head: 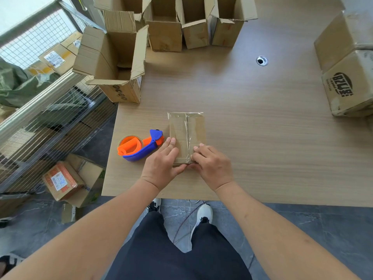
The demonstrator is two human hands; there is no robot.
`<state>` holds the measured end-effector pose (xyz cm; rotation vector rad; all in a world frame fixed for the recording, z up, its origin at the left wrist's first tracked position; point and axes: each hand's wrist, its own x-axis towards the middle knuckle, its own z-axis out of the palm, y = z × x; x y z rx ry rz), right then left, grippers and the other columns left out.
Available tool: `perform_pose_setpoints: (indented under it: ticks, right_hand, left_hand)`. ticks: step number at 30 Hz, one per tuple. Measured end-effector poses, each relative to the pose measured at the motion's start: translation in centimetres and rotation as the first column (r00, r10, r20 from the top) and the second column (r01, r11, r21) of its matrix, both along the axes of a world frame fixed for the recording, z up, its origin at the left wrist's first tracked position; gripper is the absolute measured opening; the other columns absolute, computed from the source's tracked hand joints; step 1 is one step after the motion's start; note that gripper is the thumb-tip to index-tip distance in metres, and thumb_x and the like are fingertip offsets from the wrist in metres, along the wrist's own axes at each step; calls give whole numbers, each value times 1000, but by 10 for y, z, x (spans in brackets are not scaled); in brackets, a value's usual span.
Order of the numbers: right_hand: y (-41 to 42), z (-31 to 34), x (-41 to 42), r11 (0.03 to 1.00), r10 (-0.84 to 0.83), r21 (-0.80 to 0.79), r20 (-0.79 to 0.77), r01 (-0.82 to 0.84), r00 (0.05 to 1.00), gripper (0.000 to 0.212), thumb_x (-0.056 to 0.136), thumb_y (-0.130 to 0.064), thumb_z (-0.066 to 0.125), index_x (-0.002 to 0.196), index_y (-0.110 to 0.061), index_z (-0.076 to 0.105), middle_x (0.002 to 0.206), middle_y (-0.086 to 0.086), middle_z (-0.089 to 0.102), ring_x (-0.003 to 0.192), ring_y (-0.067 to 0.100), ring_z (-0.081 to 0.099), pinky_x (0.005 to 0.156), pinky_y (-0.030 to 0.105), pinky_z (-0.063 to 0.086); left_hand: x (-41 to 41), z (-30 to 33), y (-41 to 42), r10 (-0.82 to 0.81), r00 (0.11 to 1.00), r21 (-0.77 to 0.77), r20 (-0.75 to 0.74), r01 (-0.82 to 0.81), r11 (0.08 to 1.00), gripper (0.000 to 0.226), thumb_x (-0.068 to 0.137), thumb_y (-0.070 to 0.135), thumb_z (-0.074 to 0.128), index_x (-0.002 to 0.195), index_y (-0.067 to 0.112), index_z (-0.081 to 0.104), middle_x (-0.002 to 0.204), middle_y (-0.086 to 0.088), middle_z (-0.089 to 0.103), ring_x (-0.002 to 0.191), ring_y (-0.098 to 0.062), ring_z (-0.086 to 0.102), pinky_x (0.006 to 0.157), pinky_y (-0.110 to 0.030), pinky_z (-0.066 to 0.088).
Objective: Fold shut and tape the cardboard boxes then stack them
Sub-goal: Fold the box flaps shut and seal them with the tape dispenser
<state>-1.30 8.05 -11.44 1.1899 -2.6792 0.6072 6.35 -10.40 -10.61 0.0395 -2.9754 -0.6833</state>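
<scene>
Pressing flat on a taped box near the desk's front edge, the left hand lies with straight fingers; the right hand curls onto its near end. A tape gun sits just left. Open boxes crowd the far-left corner, sealed boxes the right edge. Grey tile floor below.

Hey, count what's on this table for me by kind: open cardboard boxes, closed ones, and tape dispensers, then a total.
Open cardboard boxes: 5
Closed cardboard boxes: 3, the small taped one under the hands and two stacked at the right edge
Tape dispensers: 1
Total: 9
</scene>
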Motion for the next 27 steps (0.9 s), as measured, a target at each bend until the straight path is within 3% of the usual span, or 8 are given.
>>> perform_pose_setpoints:
  ticks: [5,9,12,16,18,22,25,27]
  right_hand:
    - [8,9,-4,997,59,-46,86,-55,995,13,79,-18,87,88,-14,77,114,1,76,111,25,71,76,35,61]
    - [21,15,-17,988,156,-35,306,-153,939,30,79,2,81,108,-8,79,129,7,70,124,29,65,95,42,58]
    - [32,18,-26,988,149,-15,417,-157,897,37,79,-2,82,115,-10,76,137,6,64,129,27,60,102,43,53]
    - [37,16,-25,1000,-21,-2,363,24,932,42,72,-15,89,111,-11,76,106,7,67,96,28,64,77,45,58]
    - [37,12,-20,990,-101,-50,410,133,907,40,72,-11,88,110,-10,77,91,6,69,85,27,65,76,46,57]
    - [38,9,-19,853,-357,-86,623,514,696,40,68,-4,89,107,-6,78,82,-2,75,77,16,70,86,42,58]
    - [36,10,-19,752,-438,-37,718,658,541,48,73,-1,86,119,-9,75,90,2,78,83,13,73,94,38,57]
    - [33,10,-16,702,-452,-39,747,711,487,48,78,1,82,124,-8,72,99,6,78,86,12,74,96,36,57]
  left_hand:
    - [2,0,1,10,1000,18,0,-10,1000,44,70,20,94,92,-7,67,133,-27,64,128,-43,59,92,-50,59]
    - [3,0,-1,-4,1000,29,-8,4,1000,45,71,21,94,94,-6,67,135,-25,63,130,-42,58,93,-50,59]
    - [4,0,-3,0,1000,63,-1,0,998,45,71,20,94,94,-5,65,138,-24,61,132,-41,56,95,-49,58]
    - [4,2,-2,10,1000,121,30,-14,993,44,71,19,94,96,-3,65,143,-22,58,136,-38,53,99,-45,55]
    - [5,4,-3,-21,999,158,43,14,987,41,71,13,93,97,-4,67,146,-20,56,138,-38,50,101,-47,54]
    - [3,6,-2,-86,994,184,63,73,980,38,77,6,88,109,-4,70,149,-20,52,142,-39,44,105,-51,51]
    - [-1,5,11,-58,996,201,70,42,979,38,76,3,87,109,-6,70,147,-23,53,140,-43,45,108,-50,49]
    - [-2,4,19,-37,997,219,65,22,975,38,75,0,87,108,-7,70,145,-25,54,139,-45,46,109,-49,47]
